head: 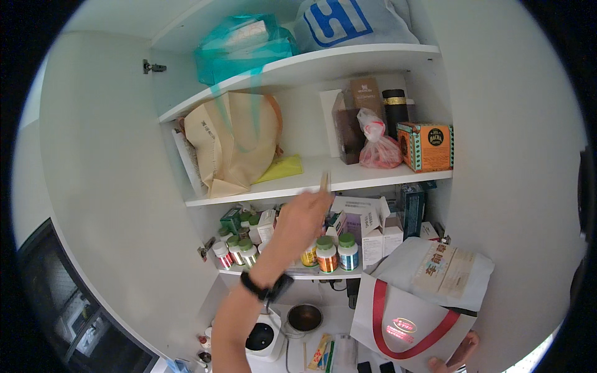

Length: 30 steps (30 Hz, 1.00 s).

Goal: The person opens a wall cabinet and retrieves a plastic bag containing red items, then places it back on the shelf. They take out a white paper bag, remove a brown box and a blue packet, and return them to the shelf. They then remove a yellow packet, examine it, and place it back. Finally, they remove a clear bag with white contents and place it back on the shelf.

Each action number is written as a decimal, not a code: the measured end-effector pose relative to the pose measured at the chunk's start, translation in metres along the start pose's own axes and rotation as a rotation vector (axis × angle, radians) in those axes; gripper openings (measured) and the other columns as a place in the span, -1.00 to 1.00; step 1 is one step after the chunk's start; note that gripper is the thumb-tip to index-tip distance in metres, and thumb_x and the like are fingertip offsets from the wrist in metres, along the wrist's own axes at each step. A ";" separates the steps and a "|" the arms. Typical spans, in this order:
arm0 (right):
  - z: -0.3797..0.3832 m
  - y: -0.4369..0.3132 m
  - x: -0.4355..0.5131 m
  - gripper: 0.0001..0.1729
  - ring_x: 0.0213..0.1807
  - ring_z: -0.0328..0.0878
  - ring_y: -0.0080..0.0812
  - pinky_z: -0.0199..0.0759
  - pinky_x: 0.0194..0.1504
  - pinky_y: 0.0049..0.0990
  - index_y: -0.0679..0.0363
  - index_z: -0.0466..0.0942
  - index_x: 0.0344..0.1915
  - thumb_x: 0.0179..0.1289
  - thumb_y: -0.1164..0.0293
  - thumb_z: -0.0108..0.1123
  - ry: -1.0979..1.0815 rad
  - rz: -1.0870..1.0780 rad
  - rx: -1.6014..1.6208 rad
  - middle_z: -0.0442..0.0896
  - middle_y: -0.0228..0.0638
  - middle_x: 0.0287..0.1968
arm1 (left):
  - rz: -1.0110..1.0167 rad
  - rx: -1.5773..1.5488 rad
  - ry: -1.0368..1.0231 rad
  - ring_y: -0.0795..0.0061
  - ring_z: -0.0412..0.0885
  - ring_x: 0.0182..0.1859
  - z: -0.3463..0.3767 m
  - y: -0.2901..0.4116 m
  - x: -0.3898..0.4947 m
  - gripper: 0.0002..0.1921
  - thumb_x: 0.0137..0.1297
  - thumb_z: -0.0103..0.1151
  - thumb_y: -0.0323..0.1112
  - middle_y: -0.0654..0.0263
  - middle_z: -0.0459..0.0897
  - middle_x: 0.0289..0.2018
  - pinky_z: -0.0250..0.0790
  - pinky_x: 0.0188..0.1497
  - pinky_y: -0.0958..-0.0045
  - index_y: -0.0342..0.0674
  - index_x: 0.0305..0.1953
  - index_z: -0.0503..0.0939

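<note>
My left hand (303,219), with a black watch (268,284) on its wrist, is raised before the cabinet's middle shelf edge. A short, blurred beige shape juts up from its fingers; whether it is a finger or a held thing is unclear. At the lower right my right hand (459,352) grips the side of a white tote bag (364,317) with red handles. A grey plastic mailer (396,261) with a printed label pokes out of the bag's top. Behind my left hand, the lower shelf bears supplement bottles (326,256) with green caps and white cartons (372,247).
On the middle shelf (322,170) stand a beige paper bag (238,144), a tied plastic bag (380,149) and an orange coffee box (429,147). A teal bag (242,46) lies above. Below are a pot (304,318) and a white appliance (268,335). Cabinet doors (112,163) flank both sides.
</note>
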State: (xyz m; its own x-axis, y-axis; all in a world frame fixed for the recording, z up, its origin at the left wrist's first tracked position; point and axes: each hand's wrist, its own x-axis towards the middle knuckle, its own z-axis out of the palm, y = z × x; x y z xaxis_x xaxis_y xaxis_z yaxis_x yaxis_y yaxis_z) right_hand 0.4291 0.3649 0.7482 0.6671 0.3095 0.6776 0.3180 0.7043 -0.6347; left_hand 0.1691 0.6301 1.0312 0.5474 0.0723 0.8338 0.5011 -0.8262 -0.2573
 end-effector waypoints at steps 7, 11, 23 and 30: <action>0.003 -0.009 0.010 -0.05 0.19 0.31 -0.24 0.20 0.24 -0.23 0.17 0.23 0.24 -0.20 0.37 0.53 -0.046 0.003 0.035 0.36 -0.21 0.13 | -0.036 -0.067 0.024 0.26 0.76 -0.24 -0.050 0.126 -0.198 -0.65 0.07 0.18 -0.58 -0.03 0.72 -0.10 0.61 -0.38 0.41 -0.39 -0.05 0.65; 0.009 -0.015 0.011 -0.12 0.19 0.30 -0.25 0.17 0.25 -0.26 0.17 0.23 0.23 -0.16 0.41 0.43 -0.034 0.068 0.003 0.35 -0.24 0.12 | -0.291 -0.180 -0.167 0.18 0.64 -0.04 0.011 0.161 -0.309 -0.38 0.16 0.20 -0.48 0.13 0.53 0.21 0.55 -0.10 0.27 -0.17 0.31 0.40; 0.009 -0.029 0.003 -0.04 0.16 0.33 -0.26 0.20 0.23 -0.27 0.17 0.24 0.21 -0.31 0.37 0.45 -0.037 0.151 0.104 0.37 -0.27 0.09 | -0.529 -0.211 -0.664 0.09 0.55 0.19 0.215 0.151 -0.530 -0.44 0.21 0.16 -0.35 -0.16 0.41 0.26 0.56 0.02 0.21 -0.23 0.28 0.43; 0.016 -0.045 0.002 0.04 0.16 0.34 -0.24 0.21 0.24 -0.24 0.18 0.19 0.27 -0.33 0.26 0.43 -0.002 0.184 0.098 0.36 -0.22 0.12 | -0.555 -0.277 -0.667 -0.12 0.42 0.27 0.176 0.193 -0.485 -0.35 0.25 0.14 -0.22 -0.25 0.13 0.40 0.45 0.15 0.04 -0.22 0.36 0.28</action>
State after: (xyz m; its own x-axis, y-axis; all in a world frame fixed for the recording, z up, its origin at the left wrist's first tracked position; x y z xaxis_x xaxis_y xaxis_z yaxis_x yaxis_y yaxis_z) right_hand 0.4057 0.3445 0.7840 0.7066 0.4398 0.5544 0.1237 0.6946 -0.7087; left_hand 0.1186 0.5345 0.4915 0.5925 0.7369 0.3253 0.6769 -0.6744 0.2950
